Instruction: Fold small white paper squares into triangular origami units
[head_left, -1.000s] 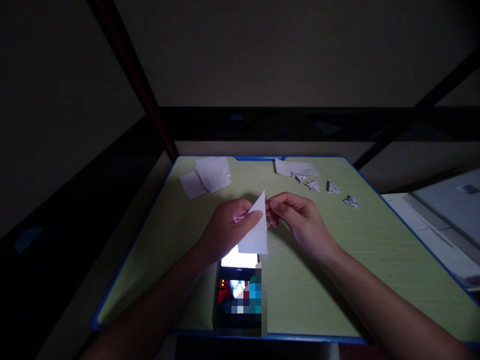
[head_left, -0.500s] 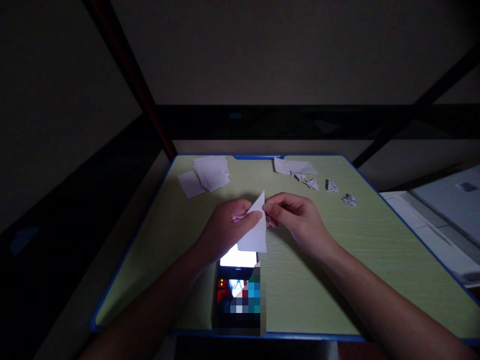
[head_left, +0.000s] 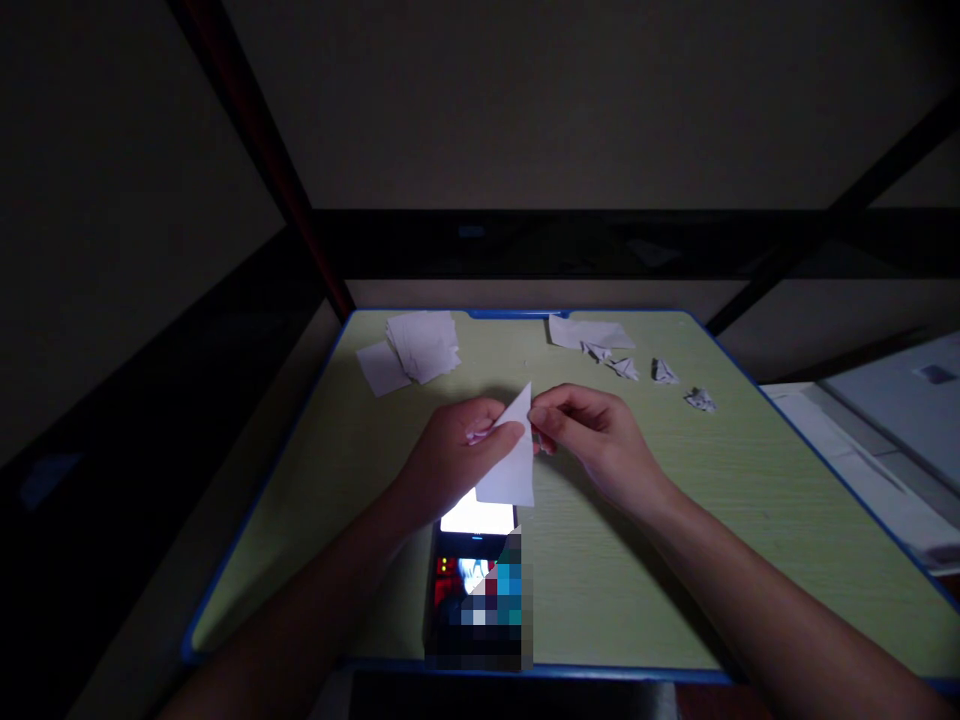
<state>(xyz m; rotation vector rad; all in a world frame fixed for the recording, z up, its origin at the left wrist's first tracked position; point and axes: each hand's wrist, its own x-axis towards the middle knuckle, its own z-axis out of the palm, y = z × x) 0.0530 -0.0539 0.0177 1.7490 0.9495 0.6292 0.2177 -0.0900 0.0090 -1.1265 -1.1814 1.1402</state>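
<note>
A folded sheet of white paper (head_left: 514, 467) with a pointed top corner is held up over the middle of the table. My left hand (head_left: 461, 450) grips it from the left, thumb lying across its face and fingers behind. At its right edge, near the point, my right hand (head_left: 589, 430) pinches the paper between thumb and fingertips. Some fingertips of both hands are hidden behind the sheet. Just below the paper, a phone (head_left: 476, 548) with a lit screen lies on the table, its lower part blurred by pixels.
The green table (head_left: 637, 590) has a blue rim. A stack of white paper (head_left: 422, 345) lies at the back left. At the back right are a flat sheet (head_left: 592, 332) and several small folded or crumpled paper pieces (head_left: 663, 371). A grey flat object (head_left: 911, 410) is beyond the right edge.
Almost nothing differs. The paper's tip and my right hand's fingertips have shifted very slightly; both hands keep their hold.
</note>
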